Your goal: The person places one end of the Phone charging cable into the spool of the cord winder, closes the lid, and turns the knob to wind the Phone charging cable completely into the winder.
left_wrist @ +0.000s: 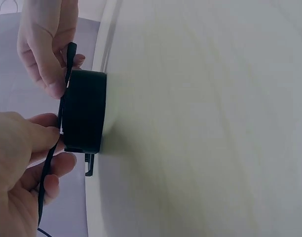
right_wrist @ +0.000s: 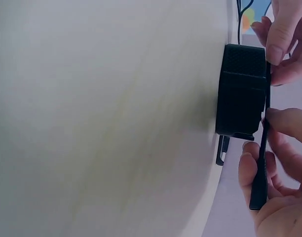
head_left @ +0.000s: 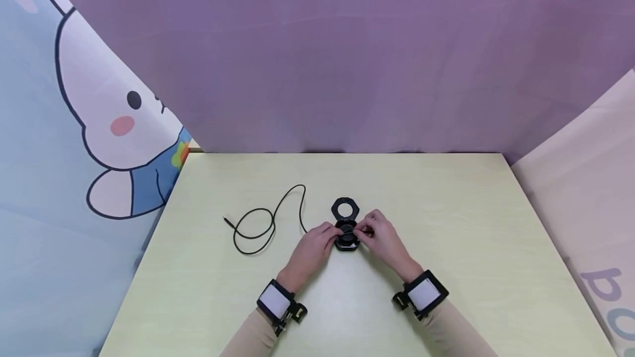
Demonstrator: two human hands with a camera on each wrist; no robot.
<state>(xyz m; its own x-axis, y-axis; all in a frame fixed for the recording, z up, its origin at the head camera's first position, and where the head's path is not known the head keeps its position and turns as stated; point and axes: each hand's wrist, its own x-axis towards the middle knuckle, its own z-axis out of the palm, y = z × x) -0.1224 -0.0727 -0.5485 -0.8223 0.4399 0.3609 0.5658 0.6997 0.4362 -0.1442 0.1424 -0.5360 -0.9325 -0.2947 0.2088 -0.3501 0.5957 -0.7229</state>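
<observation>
Pinched in my left hand (head_left: 310, 249) and right hand (head_left: 386, 240), only a short stretch of black cable (head_left: 273, 221) crossed the open case (head_left: 346, 247); the longer left run lay loose outside, on the table (head_left: 446, 197).

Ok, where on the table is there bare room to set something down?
A wide bare patch of the table lies between the right hand and the pale cloth on the right. Another lies between the forearms. It's crowded left of the left hand, where the black cable loops, and around the black case between the hands.
</observation>
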